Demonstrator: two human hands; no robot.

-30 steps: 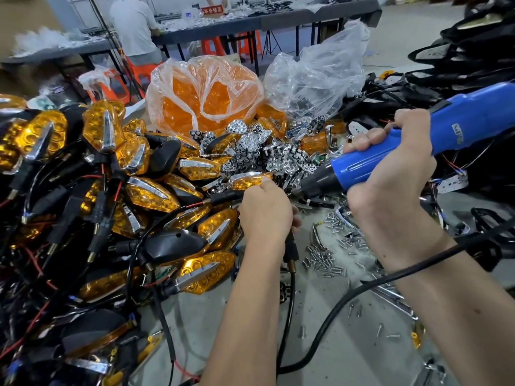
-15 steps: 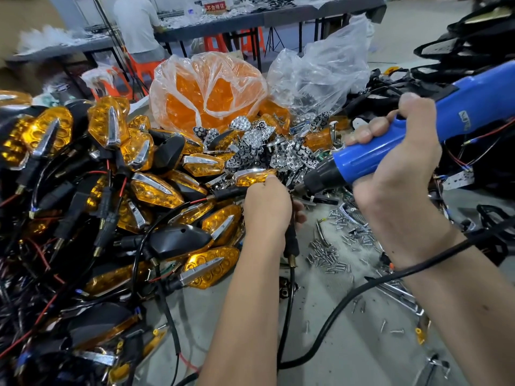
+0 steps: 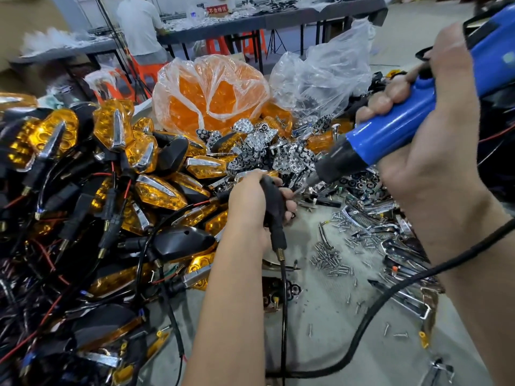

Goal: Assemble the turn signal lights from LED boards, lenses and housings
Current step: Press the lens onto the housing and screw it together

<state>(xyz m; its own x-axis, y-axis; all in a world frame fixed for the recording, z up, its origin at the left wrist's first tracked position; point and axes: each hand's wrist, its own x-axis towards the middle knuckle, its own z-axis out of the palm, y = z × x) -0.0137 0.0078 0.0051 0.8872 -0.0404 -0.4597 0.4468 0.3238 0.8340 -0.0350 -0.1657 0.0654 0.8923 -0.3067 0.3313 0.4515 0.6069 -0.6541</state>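
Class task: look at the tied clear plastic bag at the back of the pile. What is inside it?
Inside the tied clear bag sits a mass of orange lenses, glowing through the plastic. Folds and glare blur single shapes, so their count, and anything beneath them, stays hidden.

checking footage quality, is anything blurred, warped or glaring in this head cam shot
Head view: wide-angle warp bends the far tables and swells the right hand on the blue screwdriver; top-left corner smeared; glare on the orange lens bag and chrome trims; left hand and screws reasonably sharp.
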